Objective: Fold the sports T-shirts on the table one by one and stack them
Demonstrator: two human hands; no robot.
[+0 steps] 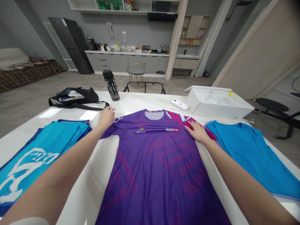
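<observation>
A purple T-shirt [154,162] with a pink-striped shoulder and small chest logos lies spread on the white table, collar away from me. My left hand [106,118] is at the sleeve on the left, its fingers curled in at the cloth's upper edge; the fingertips are partly hidden. On the striped shoulder at the right, my right hand [197,131] rests with its fingers stretched out over the fabric. Beside my left forearm is a folded turquoise shirt [53,137] with white lettering. A plain blue garment [248,150] lies to the right of my right forearm.
Along the table's [138,101] far side are a black bag [77,98] with its strap, a dark bottle [111,86], a small white device [179,104] and an open white box [217,101]. A black-framed chair [144,86] stands beyond the far edge.
</observation>
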